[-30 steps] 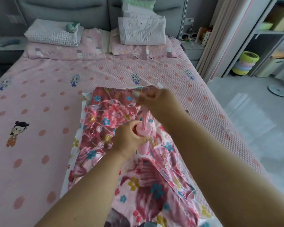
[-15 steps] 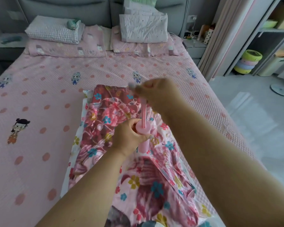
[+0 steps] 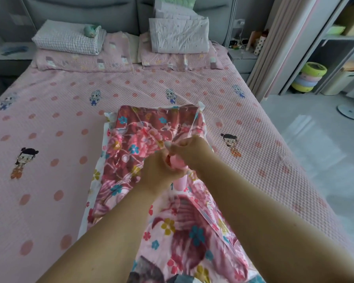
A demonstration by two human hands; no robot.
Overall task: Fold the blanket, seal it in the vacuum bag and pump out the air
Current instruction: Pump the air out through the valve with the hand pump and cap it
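Both hands are right over the middle of the vacuum bag [image 3: 151, 127] here; the bag lies flat on the pink bedspread [image 3: 49, 123], its clear plastic wrinkled tight over the folded floral blanket [image 3: 172, 231] inside it; the pink hand pump [image 3: 180, 181] stands upright on the bag, its lower barrel showing just beneath the hands; the left hand [image 3: 158, 173] is wrapped round the top of the barrel, fingers curled snug about it; the right hand [image 3: 187, 149] sits directly above, touching the left, fingers closed round the pump's handle, which is pressed low against the barrel top so that almost none of the rod can be seen; both forearms reach in from the near edge, crossing over the lower half of the bag; at the head of the bed, well apart from all this, a checked pillow [image 3: 67, 38] lies on the left and a pale folded quilt [image 3: 178, 35] on the right; stacked coloured rings [image 3: 309, 78] sit on the floor by the shelving.
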